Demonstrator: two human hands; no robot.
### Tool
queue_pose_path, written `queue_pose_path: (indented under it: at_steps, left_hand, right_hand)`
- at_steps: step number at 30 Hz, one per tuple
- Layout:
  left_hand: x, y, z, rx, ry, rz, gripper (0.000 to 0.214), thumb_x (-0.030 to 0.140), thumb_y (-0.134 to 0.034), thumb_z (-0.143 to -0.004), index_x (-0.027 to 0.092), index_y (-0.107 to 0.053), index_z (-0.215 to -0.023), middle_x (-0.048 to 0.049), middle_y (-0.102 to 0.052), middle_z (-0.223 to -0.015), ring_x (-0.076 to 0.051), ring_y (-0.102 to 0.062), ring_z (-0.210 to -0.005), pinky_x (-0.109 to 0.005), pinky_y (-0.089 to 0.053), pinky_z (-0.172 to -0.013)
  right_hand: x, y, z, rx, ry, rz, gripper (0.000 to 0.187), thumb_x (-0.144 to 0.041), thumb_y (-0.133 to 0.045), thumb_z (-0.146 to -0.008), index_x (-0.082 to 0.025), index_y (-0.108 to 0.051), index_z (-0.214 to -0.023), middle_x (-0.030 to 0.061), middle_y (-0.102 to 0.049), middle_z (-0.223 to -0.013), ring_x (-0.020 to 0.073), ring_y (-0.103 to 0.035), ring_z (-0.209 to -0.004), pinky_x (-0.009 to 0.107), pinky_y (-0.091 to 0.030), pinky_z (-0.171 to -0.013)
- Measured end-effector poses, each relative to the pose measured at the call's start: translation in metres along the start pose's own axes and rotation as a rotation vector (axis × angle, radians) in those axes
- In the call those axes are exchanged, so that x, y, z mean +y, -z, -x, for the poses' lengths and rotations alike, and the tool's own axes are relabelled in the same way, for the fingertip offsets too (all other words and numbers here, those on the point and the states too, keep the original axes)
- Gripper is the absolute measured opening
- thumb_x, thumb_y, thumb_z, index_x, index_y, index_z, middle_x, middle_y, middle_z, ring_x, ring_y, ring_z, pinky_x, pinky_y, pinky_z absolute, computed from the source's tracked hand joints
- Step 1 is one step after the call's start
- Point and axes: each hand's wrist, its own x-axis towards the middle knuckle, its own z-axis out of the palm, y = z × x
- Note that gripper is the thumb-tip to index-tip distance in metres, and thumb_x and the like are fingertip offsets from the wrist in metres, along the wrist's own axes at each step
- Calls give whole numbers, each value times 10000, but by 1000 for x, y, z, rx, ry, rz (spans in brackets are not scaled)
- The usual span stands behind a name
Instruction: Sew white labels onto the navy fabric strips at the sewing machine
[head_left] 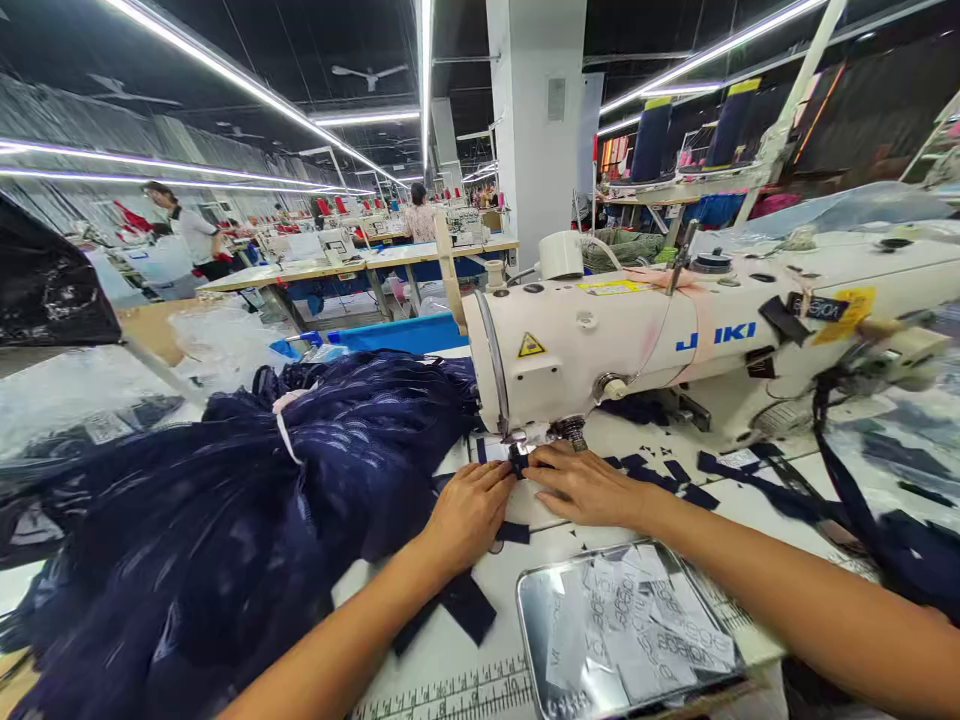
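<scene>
Navy strip [517,460] at the presser foot [516,438], left hand [469,512] and right hand [581,487] flanking it, fingers pinching its ends

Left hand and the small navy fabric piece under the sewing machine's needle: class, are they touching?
Touching. The head view shows the left hand pressing its fingertips onto the navy fabric piece, with no gap between them.

The navy piece [517,458] is half hidden between left hand [469,510] and right hand [585,488]; print on the labels [645,620] is unreadable.
</scene>
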Motion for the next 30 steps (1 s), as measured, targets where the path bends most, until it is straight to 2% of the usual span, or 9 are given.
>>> queue_pose_path:
  at_steps: [6,13,22,27,30]
  left_hand:
    - [3,1,0,-13,13,-24,265,110,-422,-839,99,-593,-1042,-119,-593,-1132,-230,-562,-1030,-381,-480,-863]
    - [5,-1,1,-62,31,-53,329,76,-430,-800,79,-553,-1105,-137,-541,-1202,-243,-506,-1113,-394,-444,-916]
    - [-6,2,-4,-149,45,-41,401,57,-404,-771,85,-522,-1153,-123,-511,-1239,-227,-476,-1149,-396,-414,-947]
    - [-15,0,-8,-109,37,-21,426,31,-379,-749,100,-529,-1142,-103,-542,-1210,-201,-479,-1143,-374,-395,-958]
    - [-9,3,-11,-63,74,-83,327,82,-396,-793,89,-571,-1069,-122,-583,-1135,-218,-518,-1072,-369,-412,-910]
  right_hand:
    - [-1,-2,0,10,-7,30,284,-238,-453,-836,-135,-583,-1066,106,-564,-1016,202,-536,-876,334,-488,-704]
    - [-2,-5,-2,29,-6,99,279,-258,-465,-835,-129,-591,-1048,121,-571,-1038,213,-540,-894,348,-484,-727]
    - [4,-5,-4,-15,-124,42,344,-310,-502,-817,-140,-589,-1104,115,-573,-1142,220,-566,-946,382,-450,-838]
    - [12,-11,-7,35,-139,-18,325,-310,-518,-808,-152,-607,-1077,95,-601,-1114,218,-559,-990,365,-429,-879]
    - [13,-14,-9,53,-226,-12,326,-298,-489,-833,-145,-590,-1102,98,-630,-1043,212,-567,-963,348,-440,-857]
